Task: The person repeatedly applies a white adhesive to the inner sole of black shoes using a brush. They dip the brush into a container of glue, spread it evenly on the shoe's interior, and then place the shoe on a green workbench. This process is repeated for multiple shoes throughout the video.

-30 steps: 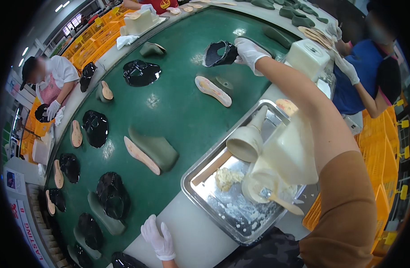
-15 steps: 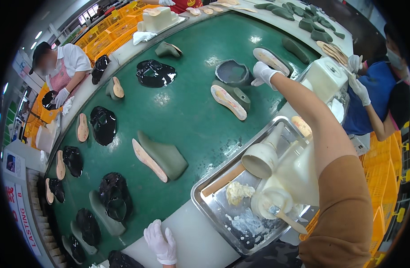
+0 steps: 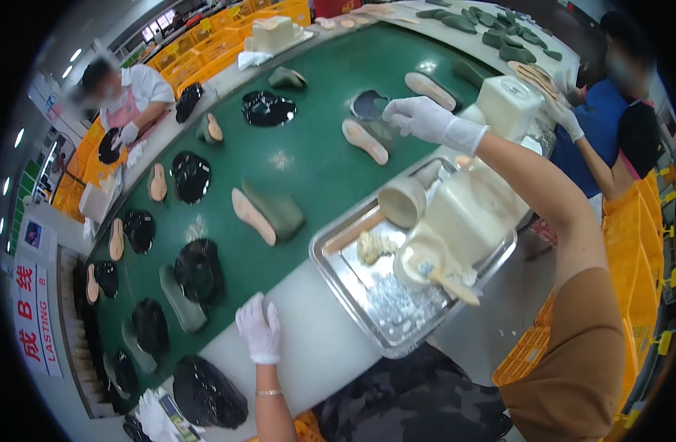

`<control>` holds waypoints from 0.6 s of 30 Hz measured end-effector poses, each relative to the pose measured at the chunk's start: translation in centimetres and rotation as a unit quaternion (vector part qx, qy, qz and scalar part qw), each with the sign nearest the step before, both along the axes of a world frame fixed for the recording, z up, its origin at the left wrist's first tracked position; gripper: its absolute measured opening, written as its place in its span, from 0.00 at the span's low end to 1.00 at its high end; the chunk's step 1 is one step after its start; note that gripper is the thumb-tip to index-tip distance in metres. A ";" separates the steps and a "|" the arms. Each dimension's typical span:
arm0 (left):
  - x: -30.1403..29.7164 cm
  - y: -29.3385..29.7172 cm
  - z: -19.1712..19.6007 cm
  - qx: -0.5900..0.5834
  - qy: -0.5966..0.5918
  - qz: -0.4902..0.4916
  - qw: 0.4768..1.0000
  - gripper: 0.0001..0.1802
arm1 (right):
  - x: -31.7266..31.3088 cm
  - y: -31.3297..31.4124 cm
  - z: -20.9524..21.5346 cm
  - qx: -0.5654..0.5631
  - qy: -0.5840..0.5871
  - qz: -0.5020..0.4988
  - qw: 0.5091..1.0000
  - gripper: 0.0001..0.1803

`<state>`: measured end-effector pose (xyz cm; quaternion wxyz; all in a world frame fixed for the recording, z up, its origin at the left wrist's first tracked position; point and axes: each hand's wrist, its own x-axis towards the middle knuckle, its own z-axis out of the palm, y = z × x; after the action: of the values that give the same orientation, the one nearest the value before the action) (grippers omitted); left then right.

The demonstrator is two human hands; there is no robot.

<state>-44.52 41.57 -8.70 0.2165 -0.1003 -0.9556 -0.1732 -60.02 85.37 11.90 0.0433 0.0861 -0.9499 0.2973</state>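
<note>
My right hand [image 3: 430, 121], in a white glove, is stretched out above the green work surface [image 3: 301, 166] with its fingers bent together. Whatever it may hold is hidden. Just behind the fingertips lies a grey shoe upper [image 3: 369, 104], partly covered by the hand. Close by is a pale insole [image 3: 365, 142] beside a grey-green shoe last. My left hand [image 3: 258, 328], also gloved, rests flat on the white table edge [image 3: 316, 324], fingers extended and nothing in it.
A metal tray [image 3: 352, 313] holds a cream cup [image 3: 403, 201], a white container [image 3: 474, 214] and a wooden-handled brush [image 3: 454, 286]. Black uppers [image 3: 199, 271], insoles and lasts [image 3: 271, 210] lie across the green surface. Two co-workers sit left and right. Yellow crates [image 3: 614, 272] stand at right.
The whole view has shifted, showing more of my lap. My right hand has drawn back slightly from the grey upper. My left hand stays at the table edge.
</note>
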 end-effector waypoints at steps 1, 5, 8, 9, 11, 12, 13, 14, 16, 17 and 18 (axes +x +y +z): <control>0.3 -0.4 -0.2 -0.006 -0.002 0.010 1.000 0.17 | 2.3 -1.5 -0.2 -0.004 0.014 0.042 0.999 0.12; 0.0 0.0 -1.3 -0.017 -0.012 0.021 1.000 0.18 | 11.3 -5.7 -0.7 0.043 0.139 0.213 0.966 0.10; 0.6 -0.4 -1.3 -0.055 -0.023 0.022 0.998 0.20 | 16.8 -10.1 -0.8 0.043 0.076 0.232 0.969 0.09; 0.7 -0.1 -1.5 -0.073 0.017 0.025 0.997 0.21 | 18.0 -11.2 -0.9 0.051 0.097 0.258 0.960 0.09; 1.1 0.1 -1.8 -0.099 0.009 0.037 0.994 0.25 | 19.8 -13.5 -1.1 0.069 0.157 0.307 0.936 0.08; 1.4 0.0 -1.9 -0.108 0.013 0.039 0.993 0.26 | 20.6 -14.7 -1.0 0.098 0.171 0.312 0.929 0.08; 1.8 -0.2 -2.0 -0.118 0.016 0.043 0.992 0.27 | 21.1 -16.0 -1.5 0.074 0.170 0.320 0.929 0.08; 2.5 -0.1 -2.1 -0.126 -0.001 0.039 0.991 0.30 | 21.5 -17.3 -2.4 0.049 0.168 0.330 0.928 0.08; 2.8 -0.4 -2.5 -0.123 0.017 0.034 0.992 0.31 | 21.7 -20.5 -3.6 0.023 0.173 0.359 0.917 0.08; 2.9 -0.7 -2.6 -0.125 0.026 0.039 0.991 0.31 | 21.8 -22.3 -4.7 0.032 0.148 0.353 0.923 0.08; 3.0 -0.7 -2.7 -0.117 0.008 0.028 0.993 0.32 | 22.1 -24.3 -5.5 0.000 0.156 0.383 0.910 0.08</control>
<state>-41.50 40.90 -11.39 0.2160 -0.0997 -0.9698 -0.0534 -37.92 61.04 6.44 0.0739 0.4887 -0.8251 0.2736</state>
